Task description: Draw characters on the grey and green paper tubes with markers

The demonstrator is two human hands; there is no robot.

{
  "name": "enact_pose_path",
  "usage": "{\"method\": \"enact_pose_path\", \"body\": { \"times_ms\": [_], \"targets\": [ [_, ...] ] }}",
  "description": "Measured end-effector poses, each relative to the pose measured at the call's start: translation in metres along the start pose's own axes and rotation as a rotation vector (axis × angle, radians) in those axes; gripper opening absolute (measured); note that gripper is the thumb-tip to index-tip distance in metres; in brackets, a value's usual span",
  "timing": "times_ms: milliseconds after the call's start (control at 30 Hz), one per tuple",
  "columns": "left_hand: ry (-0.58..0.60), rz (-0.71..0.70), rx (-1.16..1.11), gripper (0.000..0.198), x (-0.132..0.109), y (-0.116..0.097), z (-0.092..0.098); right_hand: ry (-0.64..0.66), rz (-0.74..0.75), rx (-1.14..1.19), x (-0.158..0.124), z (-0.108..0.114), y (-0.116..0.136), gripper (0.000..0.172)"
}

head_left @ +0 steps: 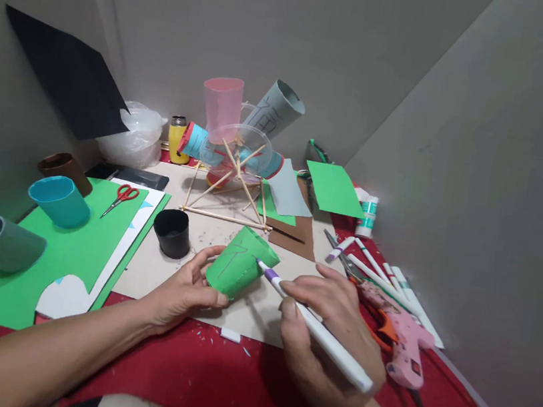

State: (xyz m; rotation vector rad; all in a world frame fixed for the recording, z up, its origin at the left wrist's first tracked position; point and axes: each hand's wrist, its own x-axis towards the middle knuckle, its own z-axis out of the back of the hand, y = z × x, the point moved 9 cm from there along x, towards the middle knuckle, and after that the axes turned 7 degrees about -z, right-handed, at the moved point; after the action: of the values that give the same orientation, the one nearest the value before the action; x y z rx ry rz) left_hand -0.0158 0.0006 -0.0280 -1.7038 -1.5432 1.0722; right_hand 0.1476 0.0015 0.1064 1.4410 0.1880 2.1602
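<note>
A green paper cup point(237, 267), tilted to the right, rests in the fingers of my left hand point(196, 287). Dark pencil-like strokes show on its side. My right hand point(329, 326) grips a white marker point(327, 341) with a purple band; its tip meets or nearly meets the cup's side near the rim. Just left of the green cup stands a black paper cup point(172, 233). Behind it rises a wheel model point(235, 171) on a frame of wooden sticks, carrying pink, grey and blue cups.
Grey point(8, 244), blue point(62, 201) and brown cups, plus red-handled scissors point(122, 199), lie on green sheets point(77, 257) at left. A pink glue gun point(408, 344), large orange-handled scissors point(375, 326) and several markers point(401, 286) crowd the right. A small white eraser-like block point(231, 335) lies in front.
</note>
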Motion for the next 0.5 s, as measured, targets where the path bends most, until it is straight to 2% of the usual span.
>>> {"method": "enact_pose_path", "body": {
  "times_ms": [333, 500],
  "targets": [
    [-0.006, 0.017, 0.014, 0.067, -0.0007, -0.0029, -0.0042, -0.014, -0.007, 0.026, -0.0004, 0.0026, -0.002, 0.024],
    [-0.003, 0.008, 0.008, 0.065, -0.0005, -0.0028, -0.0042, -0.001, -0.009, 0.038, -0.0008, 0.0, -0.0041, 0.026]
  ]
}}
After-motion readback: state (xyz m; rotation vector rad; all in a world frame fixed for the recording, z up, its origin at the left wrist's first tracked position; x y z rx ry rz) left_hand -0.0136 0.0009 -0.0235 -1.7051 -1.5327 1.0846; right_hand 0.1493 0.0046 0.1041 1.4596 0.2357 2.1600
